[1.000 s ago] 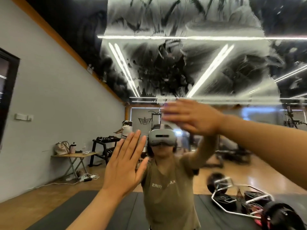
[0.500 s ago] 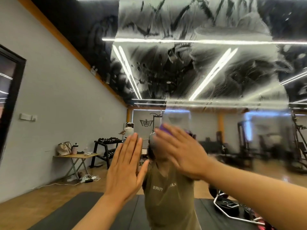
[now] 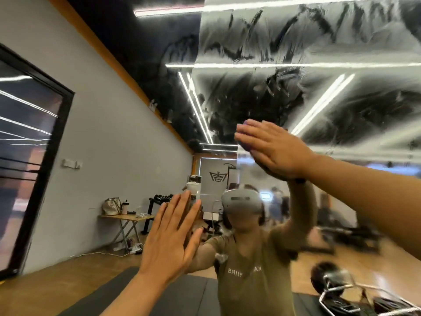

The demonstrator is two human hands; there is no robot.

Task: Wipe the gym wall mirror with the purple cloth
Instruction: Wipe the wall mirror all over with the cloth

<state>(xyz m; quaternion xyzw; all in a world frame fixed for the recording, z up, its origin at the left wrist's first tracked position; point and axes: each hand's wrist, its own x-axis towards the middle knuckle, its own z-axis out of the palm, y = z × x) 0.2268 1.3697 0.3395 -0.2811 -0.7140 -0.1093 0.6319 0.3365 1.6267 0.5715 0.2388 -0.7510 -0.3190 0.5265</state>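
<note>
I see the mirror (image 3: 296, 53) filling most of the view, its upper part above my right hand (image 3: 273, 149) smeared with grey streaks that blur the reflected ceiling. My right hand presses flat against the glass, fingers straight and together. The purple cloth (image 3: 245, 145) sits under its palm, almost wholly hidden; only slivers show at the fingertips. My left hand (image 3: 173, 236), lower and to the left, lies flat on the glass with fingers straight and nearly together, holding nothing. Between my hands the reflected shirt (image 3: 250, 281) carries mirrored letters, partly blocked; I read only "YIIRS". Right of my forearm, gym gear is cut off by the frame.
</note>
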